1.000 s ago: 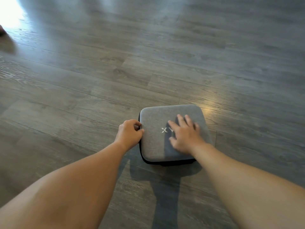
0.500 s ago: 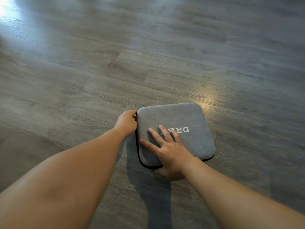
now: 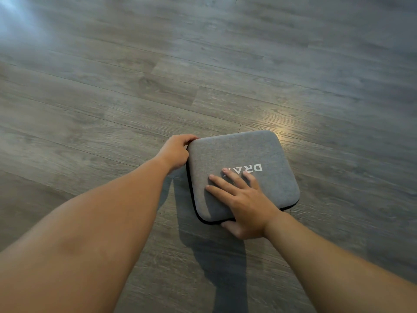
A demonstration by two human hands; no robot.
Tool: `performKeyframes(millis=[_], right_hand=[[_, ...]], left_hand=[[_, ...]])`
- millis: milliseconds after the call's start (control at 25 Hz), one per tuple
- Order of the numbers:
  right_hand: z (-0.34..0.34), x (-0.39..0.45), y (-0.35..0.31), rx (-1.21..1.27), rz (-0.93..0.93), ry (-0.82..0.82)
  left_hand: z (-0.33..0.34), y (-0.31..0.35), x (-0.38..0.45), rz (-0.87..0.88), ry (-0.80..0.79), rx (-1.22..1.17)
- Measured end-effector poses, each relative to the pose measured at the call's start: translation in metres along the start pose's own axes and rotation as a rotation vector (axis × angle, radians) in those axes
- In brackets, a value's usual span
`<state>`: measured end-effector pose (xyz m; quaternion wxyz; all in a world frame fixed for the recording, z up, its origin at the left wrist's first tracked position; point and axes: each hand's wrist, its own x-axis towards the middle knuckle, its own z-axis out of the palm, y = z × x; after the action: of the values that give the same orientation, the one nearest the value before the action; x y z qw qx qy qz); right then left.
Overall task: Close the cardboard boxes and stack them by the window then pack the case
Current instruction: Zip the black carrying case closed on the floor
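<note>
A grey fabric case (image 3: 239, 154) with white lettering and a black zipper seam lies shut on the wooden floor. My left hand (image 3: 174, 152) is at the case's far-left corner, its fingers curled tight against the zipper seam; what they pinch is hidden behind the hand. My right hand (image 3: 244, 199) lies on the near part of the lid with straight, spread fingers pressing down. Its thumb rests against the case's near edge. No cardboard boxes are in view.
Grey wood-plank floor (image 3: 112, 98) stretches all around the case. Bright window glare falls on the floor at the top left (image 3: 13, 10). My shadow lies on the floor just in front of the case.
My left hand has slid along the case's left edge from its middle to the far-left corner. My right hand has shifted from the lid's middle to its near edge, uncovering part of the lettering.
</note>
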<state>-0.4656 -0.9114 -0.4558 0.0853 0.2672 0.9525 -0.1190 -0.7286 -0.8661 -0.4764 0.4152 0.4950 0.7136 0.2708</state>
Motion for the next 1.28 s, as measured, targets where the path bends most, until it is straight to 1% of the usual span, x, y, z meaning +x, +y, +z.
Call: performKeyframes(millis=[120,240,440,520,640,800,1000,1200,1280], right_hand=[[0.001,-0.003,-0.001,-0.005,-0.002,-0.006],[0.005,-0.003,-0.002,-0.011,0.026,-0.026],[0.012,0.000,-0.004,-0.038,0.057,-0.013],[0.015,0.002,-0.005,-0.031,0.070,-0.006],[0.017,0.004,-0.005,-0.017,0.092,-0.001],[0.020,0.009,-0.005,-0.004,0.131,0.008],[0.018,0.042,-0.018,0.041,0.293,0.044],[0.014,0.082,-0.046,0.058,0.460,0.085],[0.012,0.092,-0.052,0.083,0.526,0.094]], left_hand=[[0.001,-0.001,0.005,0.016,0.073,0.083],[0.002,-0.005,0.006,0.023,0.102,0.146],[0.002,-0.015,0.002,-0.013,0.073,0.186],[0.004,-0.014,0.000,-0.001,0.105,0.267],[0.009,-0.014,-0.008,0.047,0.196,0.464],[0.007,-0.018,-0.024,0.043,0.252,0.584],[0.009,-0.022,-0.050,0.046,0.208,0.643],[0.007,-0.028,-0.088,0.015,0.183,0.670],[0.004,-0.034,-0.103,0.007,0.145,0.712]])
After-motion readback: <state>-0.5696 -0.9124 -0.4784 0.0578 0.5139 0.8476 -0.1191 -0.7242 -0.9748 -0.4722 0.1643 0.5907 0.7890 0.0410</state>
